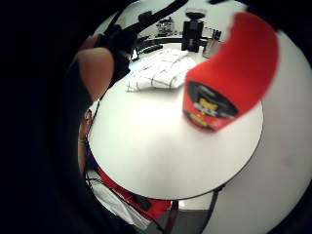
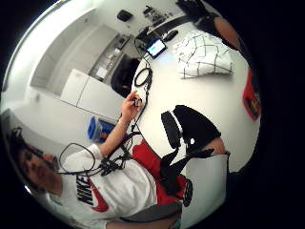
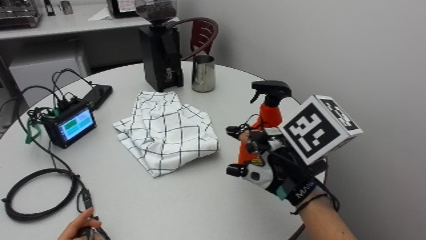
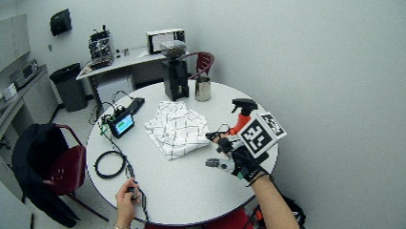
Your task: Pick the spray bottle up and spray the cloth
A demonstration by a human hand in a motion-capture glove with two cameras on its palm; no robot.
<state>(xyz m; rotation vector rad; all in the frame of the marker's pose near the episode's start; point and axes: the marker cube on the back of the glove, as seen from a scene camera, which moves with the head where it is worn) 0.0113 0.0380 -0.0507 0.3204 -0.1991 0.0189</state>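
A red-orange spray bottle (image 3: 269, 112) with a black trigger head stands near the right edge of the round white table (image 3: 166, 200). My gloved right hand (image 3: 269, 160) is just in front of the bottle's lower part and hides its base. The fingers are spread and only slightly curved, and none wraps the bottle. In the little finger side palm view the bottle (image 1: 229, 73) looms close, standing on the tabletop, with a finger (image 1: 97, 68) held well away from it. A folded white cloth (image 3: 170, 132) with a black grid lies at mid-table, left of the bottle.
A black grinder (image 3: 160, 50) and a steel cup (image 3: 202, 74) stand at the back of the table. A small screen device (image 3: 72, 125) and a coiled cable (image 3: 36, 192) lie at the left. The bare left hand (image 3: 83, 227) rests at the front edge.
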